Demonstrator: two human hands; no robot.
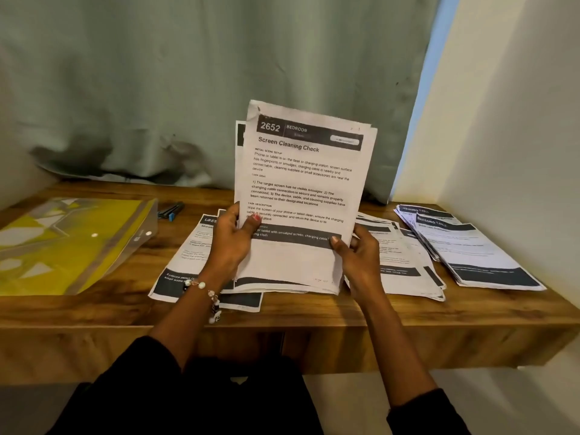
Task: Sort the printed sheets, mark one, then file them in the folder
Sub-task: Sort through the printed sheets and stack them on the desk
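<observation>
Both hands, left (230,243) and right (357,257), gripped an upright sheaf of white printed sheets (301,196) mid-frame; loose, uneven edges risked slipping onto sorted piles (405,255) beneath, remixing them.

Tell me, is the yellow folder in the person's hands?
No, the yellow folder lies on the wooden desk, left of both hands.
</observation>
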